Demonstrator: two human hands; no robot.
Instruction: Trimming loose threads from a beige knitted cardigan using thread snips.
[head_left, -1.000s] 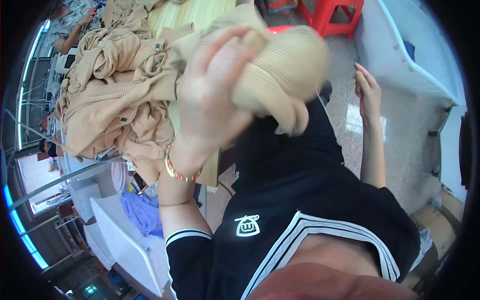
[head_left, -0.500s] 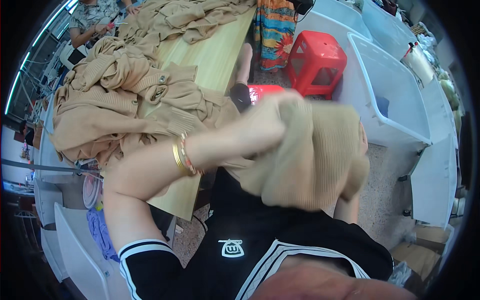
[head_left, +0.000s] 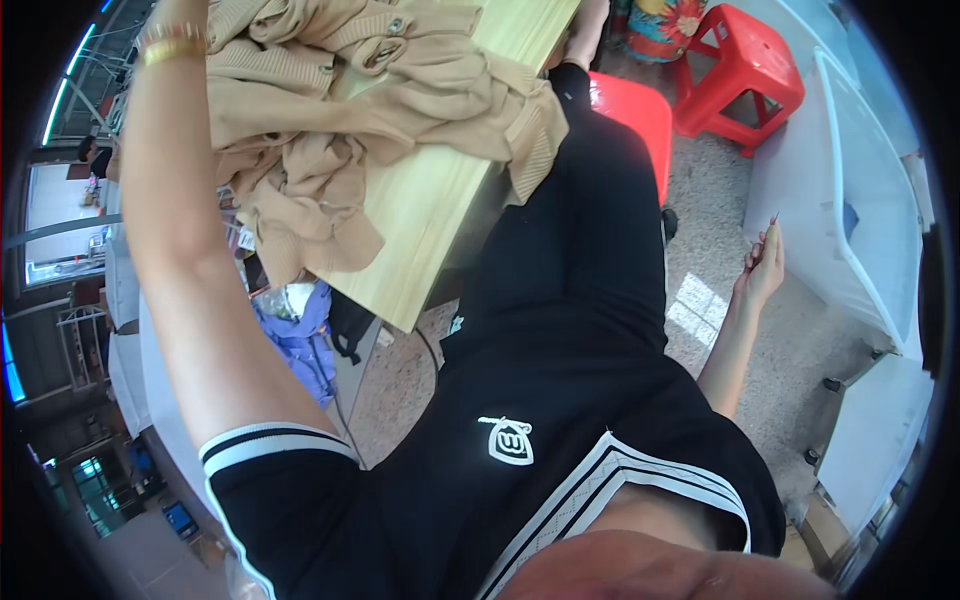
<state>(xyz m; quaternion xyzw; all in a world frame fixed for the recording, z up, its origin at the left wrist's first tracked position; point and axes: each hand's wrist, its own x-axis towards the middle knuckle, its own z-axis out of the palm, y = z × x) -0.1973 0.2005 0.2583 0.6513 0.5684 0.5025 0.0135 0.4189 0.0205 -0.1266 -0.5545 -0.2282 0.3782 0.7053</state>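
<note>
My left arm reaches up over the table's left side, and only the base of my left hand (head_left: pixel 180 12) shows at the top edge. Its fingers lie outside the picture, beside a pile of tan knitted cardigans (head_left: pixel 400 105) with ribbed bands and buttons. Out to the right, above the floor, my right hand (head_left: pixel 762 270) is closed, with a small pointed tip rising from the fingers. Whether that tip is a fingernail or a held tool I cannot make out.
The cardigans spread over a pale wooden table (head_left: pixel 415 250), some hanging off its edges. Beyond my legs are a red stool (head_left: pixel 745 75) and another red seat (head_left: pixel 635 115). A white plastic bin (head_left: pixel 810 190) stands at the right. Purple cloth (head_left: pixel 305 345) lies below the table's left end.
The tan knit piece I held in front of me has left my hands. My left arm has swung up and left over the pile; my right hand has come into view, lower right. The view has shifted.
</note>
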